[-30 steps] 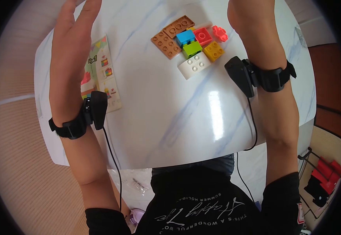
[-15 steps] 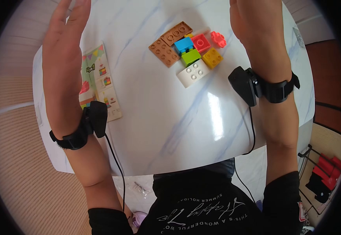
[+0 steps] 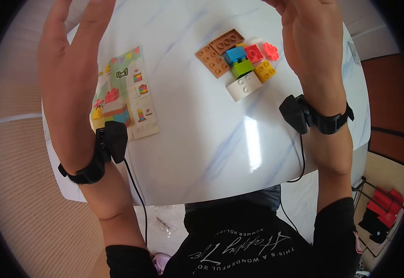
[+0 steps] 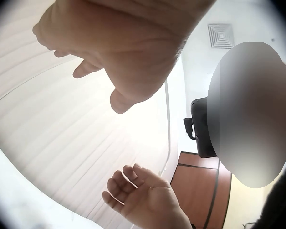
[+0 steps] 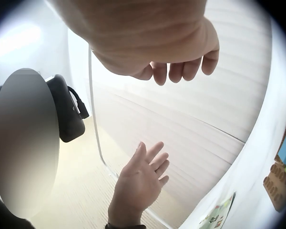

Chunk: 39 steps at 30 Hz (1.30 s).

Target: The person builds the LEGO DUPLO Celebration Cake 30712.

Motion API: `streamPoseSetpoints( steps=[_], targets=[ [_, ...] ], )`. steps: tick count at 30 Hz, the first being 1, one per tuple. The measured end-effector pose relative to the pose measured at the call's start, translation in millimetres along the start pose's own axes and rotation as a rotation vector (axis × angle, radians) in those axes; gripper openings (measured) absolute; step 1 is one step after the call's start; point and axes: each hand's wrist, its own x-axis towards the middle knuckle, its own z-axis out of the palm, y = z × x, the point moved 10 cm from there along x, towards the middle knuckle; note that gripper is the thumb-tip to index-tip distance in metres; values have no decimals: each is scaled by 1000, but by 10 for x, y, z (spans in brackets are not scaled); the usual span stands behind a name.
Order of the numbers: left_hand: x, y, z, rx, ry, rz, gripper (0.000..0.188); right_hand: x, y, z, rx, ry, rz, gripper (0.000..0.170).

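The left hand [image 3: 70, 74] is well open and holds nothing, with the printed leaflet [image 3: 134, 97] at its right. The right hand [image 3: 314, 51], loosely open, also empty, has toy bricks [image 3: 243, 69] at its left.

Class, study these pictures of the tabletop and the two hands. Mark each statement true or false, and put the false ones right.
1. The green block sits between the blue block and the white block. True.
2. The left hand is gripping the booklet. False: the left hand is open and holds nothing; the booklet lies on the table.
3. The white block's studs face up. True.
4. The studded yellow block is on the booklet. False: the studded yellow block is beside the white block.
5. The right hand is pinching a red block. False: the right hand is empty, its fingers loosely curled.
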Motion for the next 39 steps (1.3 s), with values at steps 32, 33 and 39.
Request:
streamPoseSetpoints(
  steps=[32, 33, 39],
  targets=[
    [-411, 561, -163, 425, -90, 309, 75, -269, 203, 390, -414, -320, -76, 17],
    [-338, 599, -132, 430, -92, 312, 74, -177, 229, 331, -369, -349, -8, 17],
    [-389, 601, -152, 450, -98, 325, 73, -238, 350, 371, -534, -406, 102, 25]
  ],
)
